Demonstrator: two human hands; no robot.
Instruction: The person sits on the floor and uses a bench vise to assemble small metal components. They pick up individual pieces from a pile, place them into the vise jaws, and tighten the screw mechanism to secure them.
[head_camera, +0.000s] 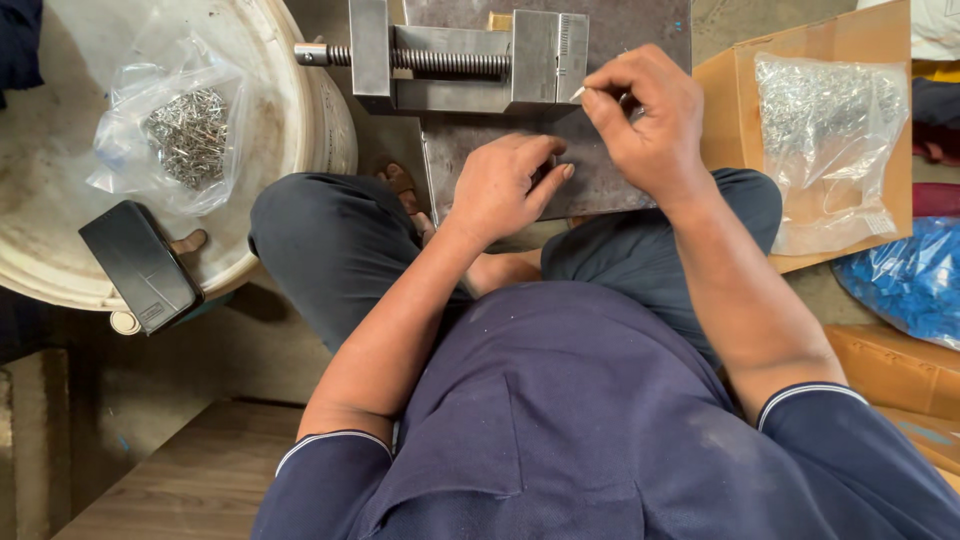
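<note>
My right hand (645, 125) pinches a small metal pin (578, 93) at the vise (460, 60); left hand (505, 185) rests curled, empty, on the steel plate (600, 185).

- Soft, even daylight fills the scene; nothing is blown out and nothing sinks fully into black
- Shadows are weak and diffuse, the deepest under the white tub (318, 120) and around the dark trousers (335, 250)
- Mild glare glints off the clear plastic bags (830, 140) and the metal vise (450, 62)
- Focus is sharp on the hands and forearms, with no motion blur
- The wide lens bends straight lines near the edges and swells the blue shirt (600, 430) at the bottom
</note>
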